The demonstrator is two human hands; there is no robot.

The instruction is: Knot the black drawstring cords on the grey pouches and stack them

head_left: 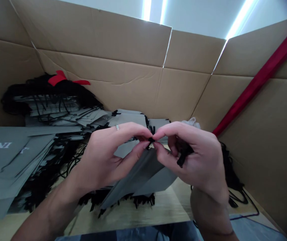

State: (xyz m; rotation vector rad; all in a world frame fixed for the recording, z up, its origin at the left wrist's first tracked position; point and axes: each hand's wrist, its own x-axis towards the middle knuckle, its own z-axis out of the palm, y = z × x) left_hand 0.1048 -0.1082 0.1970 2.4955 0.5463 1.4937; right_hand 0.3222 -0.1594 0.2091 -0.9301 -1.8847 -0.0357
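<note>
In the head view, my left hand (105, 155) and my right hand (201, 150) meet at the centre, thumb and forefinger of each pinched on a short black cord (151, 140). The cord sits at the top edge of a grey paper bag (130, 180), which hangs tilted below my fingers. More black cord (183, 155) is tucked in the curled fingers of my right hand, its end sticking out. A ring is on a finger of my left hand. Whether the cord is knotted is too small to tell.
Stacked grey bags (30, 144) with black cord ends lie on the left. Behind them is a heap of black cords (45, 87) with a red strip (58, 78). Cardboard walls (123, 50) enclose the table (158, 214). Black cords (231, 170) lie at right.
</note>
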